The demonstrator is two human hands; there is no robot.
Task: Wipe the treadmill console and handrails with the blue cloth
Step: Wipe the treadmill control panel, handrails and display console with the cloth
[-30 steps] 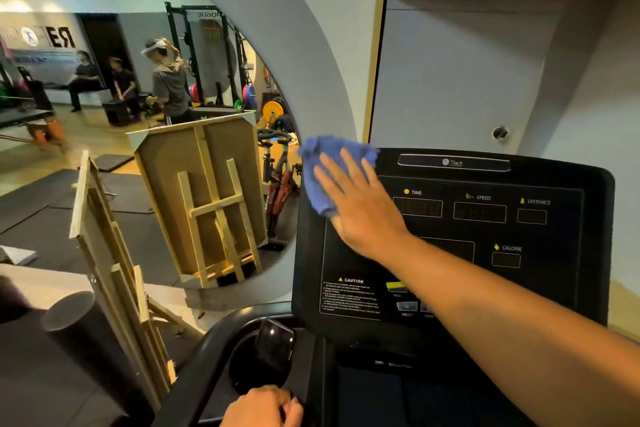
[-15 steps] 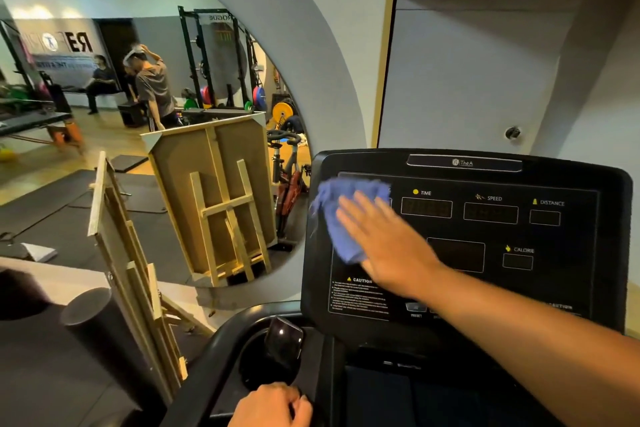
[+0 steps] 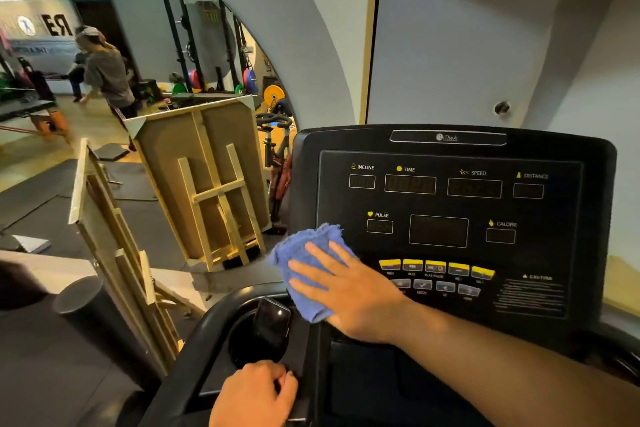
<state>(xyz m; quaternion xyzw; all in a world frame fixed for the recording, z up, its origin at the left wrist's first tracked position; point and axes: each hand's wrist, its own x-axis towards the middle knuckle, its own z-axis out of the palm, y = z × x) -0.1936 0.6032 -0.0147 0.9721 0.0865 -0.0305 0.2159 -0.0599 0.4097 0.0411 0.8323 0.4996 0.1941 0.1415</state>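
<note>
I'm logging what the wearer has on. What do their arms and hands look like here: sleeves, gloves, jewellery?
Both hands are bare: no gloves or rings visible. The right hand leads into a bare forearm with no sleeve, watch or band in view. The left hand is cut off by the frame's edge, so its wrist and arm cannot be seen.

One blue cloth (image 3: 309, 265), one console (image 3: 450, 218), two hands, five yellow buttons (image 3: 435, 265).

A crumpled blue cloth (image 3: 311, 267) lies pressed flat against the lower left corner of the black treadmill console (image 3: 450, 218), just left of its yellow button row (image 3: 436, 267); its displays are dark.
</note>
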